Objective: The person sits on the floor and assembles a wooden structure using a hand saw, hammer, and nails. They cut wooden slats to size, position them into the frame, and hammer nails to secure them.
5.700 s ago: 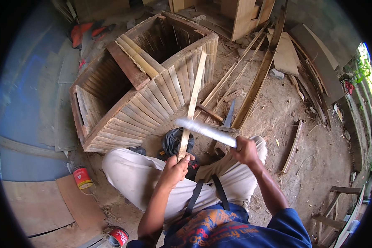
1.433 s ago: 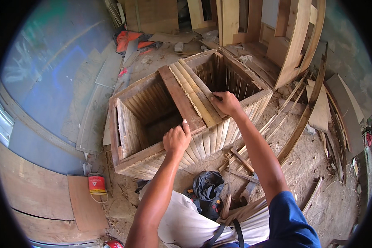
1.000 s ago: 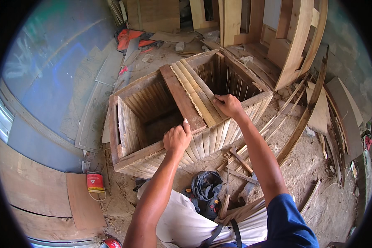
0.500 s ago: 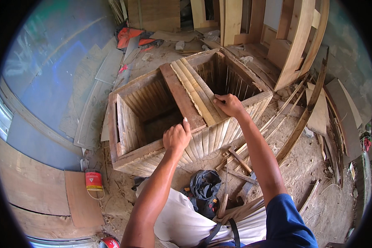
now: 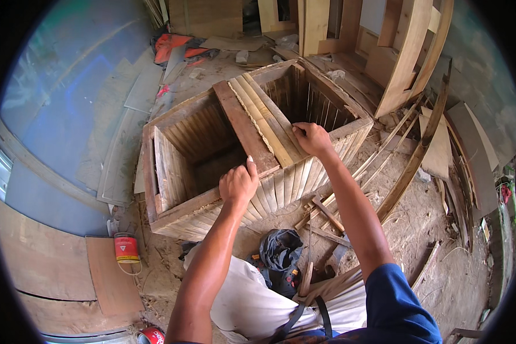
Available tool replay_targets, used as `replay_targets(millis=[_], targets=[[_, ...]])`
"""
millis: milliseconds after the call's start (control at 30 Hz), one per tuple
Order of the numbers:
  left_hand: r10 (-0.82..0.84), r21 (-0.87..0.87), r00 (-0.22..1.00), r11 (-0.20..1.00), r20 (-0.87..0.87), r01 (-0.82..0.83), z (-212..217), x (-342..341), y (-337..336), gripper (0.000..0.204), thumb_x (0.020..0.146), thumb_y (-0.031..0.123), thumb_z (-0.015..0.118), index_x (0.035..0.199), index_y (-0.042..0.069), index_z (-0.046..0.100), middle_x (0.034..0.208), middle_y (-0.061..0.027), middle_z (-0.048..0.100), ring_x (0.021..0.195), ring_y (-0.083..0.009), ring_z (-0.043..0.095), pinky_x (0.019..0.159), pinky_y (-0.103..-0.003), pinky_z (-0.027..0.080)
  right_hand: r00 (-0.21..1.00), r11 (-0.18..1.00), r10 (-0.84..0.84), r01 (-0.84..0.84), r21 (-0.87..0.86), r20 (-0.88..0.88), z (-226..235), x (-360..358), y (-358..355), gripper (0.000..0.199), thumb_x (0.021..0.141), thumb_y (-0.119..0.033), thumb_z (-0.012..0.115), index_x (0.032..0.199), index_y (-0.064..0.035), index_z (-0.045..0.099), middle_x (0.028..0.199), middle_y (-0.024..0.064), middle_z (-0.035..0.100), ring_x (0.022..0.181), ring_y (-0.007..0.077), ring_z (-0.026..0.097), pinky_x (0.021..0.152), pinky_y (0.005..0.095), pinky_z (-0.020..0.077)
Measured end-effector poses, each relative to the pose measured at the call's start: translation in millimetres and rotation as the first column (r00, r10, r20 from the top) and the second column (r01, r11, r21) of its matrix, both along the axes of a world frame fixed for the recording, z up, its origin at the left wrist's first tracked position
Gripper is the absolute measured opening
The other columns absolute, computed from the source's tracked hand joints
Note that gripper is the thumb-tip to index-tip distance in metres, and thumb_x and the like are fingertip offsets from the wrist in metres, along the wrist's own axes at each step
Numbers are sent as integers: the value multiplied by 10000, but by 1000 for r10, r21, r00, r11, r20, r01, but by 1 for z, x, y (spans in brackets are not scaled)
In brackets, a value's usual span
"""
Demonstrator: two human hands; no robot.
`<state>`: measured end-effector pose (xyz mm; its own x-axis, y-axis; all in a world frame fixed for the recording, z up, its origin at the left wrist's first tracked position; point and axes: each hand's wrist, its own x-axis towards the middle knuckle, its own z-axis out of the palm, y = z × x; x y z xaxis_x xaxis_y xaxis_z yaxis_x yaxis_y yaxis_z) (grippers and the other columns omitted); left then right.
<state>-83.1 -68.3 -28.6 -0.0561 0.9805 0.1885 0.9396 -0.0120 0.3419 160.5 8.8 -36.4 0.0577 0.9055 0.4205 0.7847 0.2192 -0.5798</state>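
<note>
A long wooden box (image 5: 180,217) with slatted sides and two open compartments stands in front of me. Across its middle lie a reddish-brown plank (image 5: 238,117) with a frayed fibrous edge and, beside it, pale bamboo strips (image 5: 261,120). My left hand (image 5: 239,182) is closed over the near rim at the plank's near end, its thumb against the plank. My right hand (image 5: 312,139) is closed at the right edge of the outermost strip, close to the near rim. Its fingertips are partly hidden.
A hammer (image 5: 328,215) lies on wood scraps near the box, with a dark bag (image 5: 281,249) beside it. A red can (image 5: 126,248) stands at left. Long bent strips (image 5: 415,166) lie at right; wooden frames (image 5: 407,63) lean at the back right.
The whole view has shifted slightly, so everything appears a little further left and up. Both hands keep their places on the box and strips.
</note>
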Motion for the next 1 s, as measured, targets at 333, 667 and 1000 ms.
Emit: replay_targets(millis=[333, 667, 1000], targets=[[-7, 153, 999, 988, -43, 13, -10, -1, 2, 662, 1032, 438, 364, 686, 4, 727, 761, -257, 699, 755, -443, 699, 778, -516, 565, 998, 999, 47, -46, -19, 38, 1, 2, -3, 293, 957, -322, 603, 1091, -113, 760, 952, 233, 710, 927, 414, 690, 815, 457, 560], [42, 140, 999, 989, -12, -40, -7, 1, -2, 612, 1018, 452, 383, 774, 21, 742, 841, -273, 703, 830, -446, 697, 839, -526, 549, 955, 790, -179, 283, 544, -236, -40, 21, -48, 217, 929, -101, 635, 1131, -36, 680, 1148, 181, 631, 1108, 377, 570, 986, 447, 443], [-346, 795, 933, 592, 104, 131, -23, -11, -19, 160, 943, 156, 575, 936, 54, 699, 979, -142, 718, 960, -377, 659, 879, -488, 491, 898, 906, -417, 399, -143, -137, -262, 8, -354, 140, 891, -40, 639, 1027, -5, 636, 863, 174, 623, 799, 340, 619, 729, 423, 510]])
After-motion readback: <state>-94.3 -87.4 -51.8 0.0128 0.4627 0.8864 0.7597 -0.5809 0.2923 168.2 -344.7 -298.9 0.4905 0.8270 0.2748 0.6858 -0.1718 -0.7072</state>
